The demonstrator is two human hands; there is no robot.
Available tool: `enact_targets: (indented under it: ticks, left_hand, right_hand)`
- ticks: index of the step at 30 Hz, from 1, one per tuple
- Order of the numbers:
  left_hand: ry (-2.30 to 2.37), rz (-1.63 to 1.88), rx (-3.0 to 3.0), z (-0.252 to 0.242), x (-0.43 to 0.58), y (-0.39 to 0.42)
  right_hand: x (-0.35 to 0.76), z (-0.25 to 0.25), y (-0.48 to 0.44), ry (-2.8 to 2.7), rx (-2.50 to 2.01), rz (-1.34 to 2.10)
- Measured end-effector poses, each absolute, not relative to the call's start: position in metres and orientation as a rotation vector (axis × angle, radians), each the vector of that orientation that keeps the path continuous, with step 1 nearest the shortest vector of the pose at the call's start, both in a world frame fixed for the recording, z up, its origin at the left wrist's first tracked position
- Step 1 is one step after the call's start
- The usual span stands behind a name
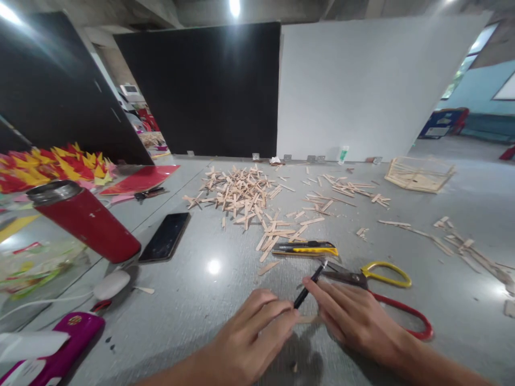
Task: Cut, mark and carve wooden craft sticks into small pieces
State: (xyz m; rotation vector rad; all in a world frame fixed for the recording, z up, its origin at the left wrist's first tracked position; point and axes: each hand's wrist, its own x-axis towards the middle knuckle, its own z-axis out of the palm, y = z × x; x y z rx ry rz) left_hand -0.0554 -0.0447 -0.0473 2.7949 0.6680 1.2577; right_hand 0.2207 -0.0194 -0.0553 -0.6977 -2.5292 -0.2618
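My right hand (354,316) pinches a thin black pen (309,287) that slants up toward the scissors. My left hand (249,335) rests beside it with fingers curled, its fingertips pressing a small wooden stick piece (308,319) on the grey table (201,316). Both hands meet near the table's front edge. Just beyond them lie scissors (378,279) with one yellow and one red handle, and a yellow-black utility knife (308,249).
A heap of wooden sticks (241,195) spreads across the middle, with more at the right (462,246). A stick frame (418,174) stands far right. At left are a red tumbler (84,220), black phone (166,237), white mouse (110,284), magenta case (68,335) and red-yellow paper shapes (52,166).
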Motion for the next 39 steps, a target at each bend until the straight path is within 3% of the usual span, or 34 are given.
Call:
enact_targets:
  ticks: [13,30,39]
  left_hand:
    - [0.611,0.839,2.947,-0.056,-0.050,-0.047]
    - [0.556,0.889,2.889,-0.052,-0.051,-0.042]
    - [1.270,1.127,2.821,-0.050,-0.071,-0.017]
  right_hand:
    - [0.221,-0.056,-0.012,-2.242,-1.002,-0.286]
    - [0.220,-0.050,-0.013,-2.291,-0.956,-0.228]
    - [0.220,-0.052,-0.010,-2.287,-0.934,-0.164]
